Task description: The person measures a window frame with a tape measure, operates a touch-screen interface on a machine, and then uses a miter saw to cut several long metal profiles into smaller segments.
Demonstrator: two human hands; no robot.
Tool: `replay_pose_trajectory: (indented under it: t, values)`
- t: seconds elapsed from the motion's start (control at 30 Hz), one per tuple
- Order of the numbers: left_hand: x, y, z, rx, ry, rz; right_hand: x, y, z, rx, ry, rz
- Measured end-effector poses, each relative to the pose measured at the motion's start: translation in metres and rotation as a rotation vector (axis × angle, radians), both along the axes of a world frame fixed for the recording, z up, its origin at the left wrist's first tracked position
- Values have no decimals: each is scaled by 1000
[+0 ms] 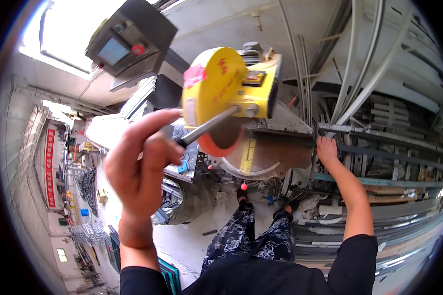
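In front of me stands a cut-off saw with a yellow blade guard (214, 83) and a round disc partly showing below it. My left hand (138, 164) is closed round the black-gripped end of the saw's metal lever (209, 127), its index finger stretched toward the guard. Beneath the disc lies the round saw table (266, 155), crossed by a strip of yellow tape. A long dark metal profile (379, 153) runs along the fence and out to the right. My right hand (327, 150) grips this profile beside the table; its fingertips curl over it.
A grey control box (133, 42) with a screen and red button hangs at upper left. Racks of long metal profiles (379, 246) fill the right side. A bin of offcuts (167, 199) stands left of the saw. Pale lengths (374, 64) lean against the wall.
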State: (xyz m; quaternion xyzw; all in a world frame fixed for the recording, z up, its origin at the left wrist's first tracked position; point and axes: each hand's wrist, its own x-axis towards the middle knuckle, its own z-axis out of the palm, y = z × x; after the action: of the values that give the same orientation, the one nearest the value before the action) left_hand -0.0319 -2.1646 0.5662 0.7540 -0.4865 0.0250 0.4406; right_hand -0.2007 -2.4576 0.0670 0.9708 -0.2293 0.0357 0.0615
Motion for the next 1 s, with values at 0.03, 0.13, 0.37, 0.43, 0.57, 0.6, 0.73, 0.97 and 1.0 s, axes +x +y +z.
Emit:
replay_pose_trajectory:
  t: [0.03, 0.13, 0.37, 0.43, 0.57, 0.6, 0.73, 0.97, 1.0]
  values:
    - [1, -1, 1, 2, 11, 9, 0, -2, -7, 24, 66, -38]
    - [5, 6, -1, -134, 91, -103, -2, 2, -26, 47, 95, -32]
    - [108, 79, -138, -696, 172, 175, -1, 68, -15, 7, 222, -72]
    - [140, 90, -207, -467, 429, 241, -39, 42, -87, 153, -34, -295]
    - [181, 192, -340, 186, 442, 280, 66, 149, -23, -38, 180, -216]
    - [191, 197, -346, 237, 365, 238, 86, 161, -6, 81, 185, -302]
    - [242, 216, -380, 350, 152, 131, 202, 229, 47, 23, -693, -298]
    - [326, 152, -461, 474, -270, -80, 298, 279, 12, 20, 76, -367]
    - [335, 143, -471, 570, -272, -128, 309, 283, 15, 19, 58, -352]
